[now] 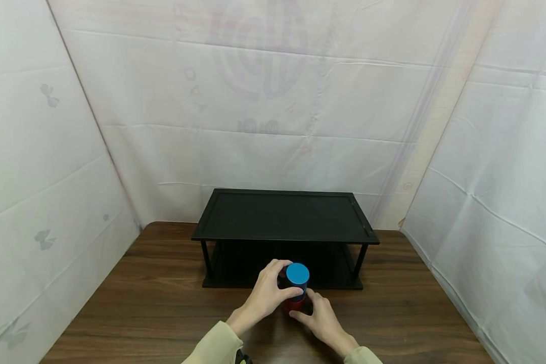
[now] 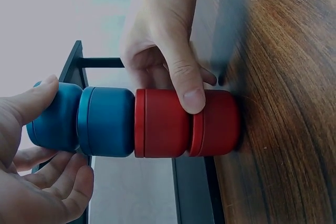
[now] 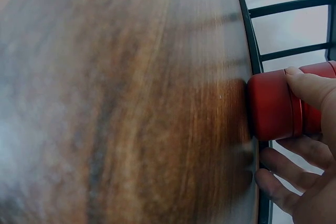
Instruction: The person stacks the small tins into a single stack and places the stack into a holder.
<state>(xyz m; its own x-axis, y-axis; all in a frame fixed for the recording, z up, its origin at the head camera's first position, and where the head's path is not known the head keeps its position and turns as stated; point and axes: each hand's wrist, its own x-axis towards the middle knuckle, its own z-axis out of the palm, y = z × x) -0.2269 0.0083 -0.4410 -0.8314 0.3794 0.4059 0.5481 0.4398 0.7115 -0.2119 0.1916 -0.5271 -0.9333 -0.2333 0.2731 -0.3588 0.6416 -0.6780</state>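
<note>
Four small round canisters stand in one upright stack: a top blue canister (image 2: 65, 121), a second blue canister (image 2: 109, 124), an upper red canister (image 2: 164, 129) and a lower red canister (image 2: 220, 129). My left hand (image 1: 265, 292) grips the top blue canister between thumb and fingers. That canister sits slightly askew to the one below in the left wrist view. Lower down, my right hand (image 1: 324, 319) holds the red pair, its thumb at the seam between them. The lower red canister's base meets the wooden table in the right wrist view.
A black two-level rack (image 1: 282, 217) stands behind the stack, its lower shelf (image 1: 245, 280) close to the hands. Brown wooden tabletop (image 1: 164, 313) spreads on both sides. White sheets (image 1: 273, 111) hang behind, left and right of the table.
</note>
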